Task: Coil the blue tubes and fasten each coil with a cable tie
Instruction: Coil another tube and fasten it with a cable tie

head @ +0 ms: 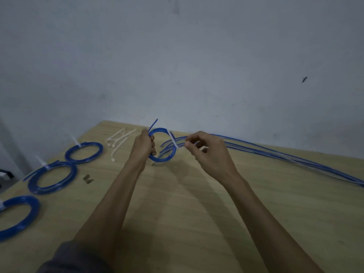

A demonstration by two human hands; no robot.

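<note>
Now left hand (145, 145) grips blue coil (164, 157); right hand (206, 152) pinches its cable tie (174, 141).

tied coils (84, 152): 3 | held coil (163, 144): 1 | loose cable ties (118, 141): about 4 | straight tubes (275, 152): several, count unclear
</note>
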